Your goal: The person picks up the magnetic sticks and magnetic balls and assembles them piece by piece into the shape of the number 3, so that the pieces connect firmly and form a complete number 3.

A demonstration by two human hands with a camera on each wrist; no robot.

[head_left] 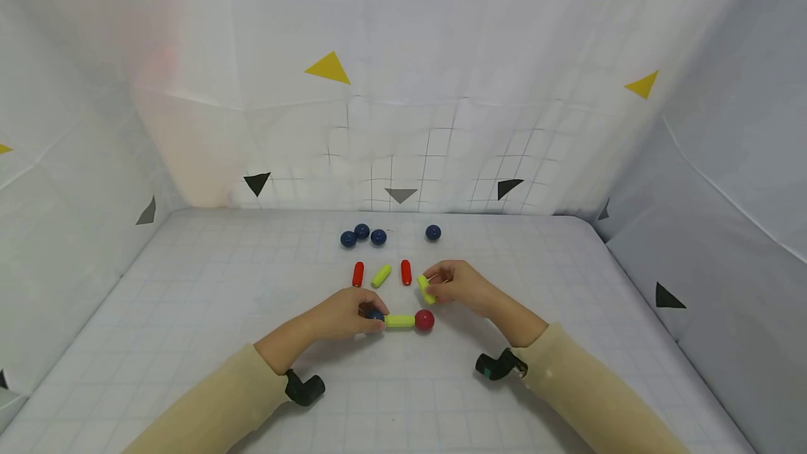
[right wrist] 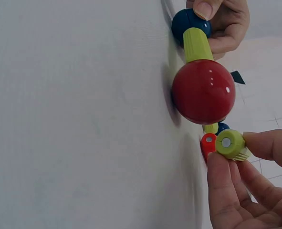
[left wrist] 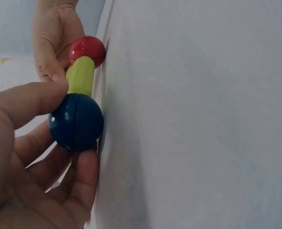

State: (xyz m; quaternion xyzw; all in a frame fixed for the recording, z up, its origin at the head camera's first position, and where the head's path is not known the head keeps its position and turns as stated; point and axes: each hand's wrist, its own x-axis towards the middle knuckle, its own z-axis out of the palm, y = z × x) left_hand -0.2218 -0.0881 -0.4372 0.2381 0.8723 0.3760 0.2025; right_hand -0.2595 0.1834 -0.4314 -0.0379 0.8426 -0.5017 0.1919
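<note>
On gridded tabletop (head_left: pixel 403 401), rods (head_left: pixel 400 321), balls (head_left: pixel 424 320), triangle-marked walls (head_left: pixel 403 33)

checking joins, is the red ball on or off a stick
On: the red ball meets the end of one yellow stick, no gap visible.

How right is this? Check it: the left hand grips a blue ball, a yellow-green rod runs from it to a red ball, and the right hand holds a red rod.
Not quite: the right hand holds another yellow-green rod, not a red one, as the right wrist view shows. The rest is right.
</note>
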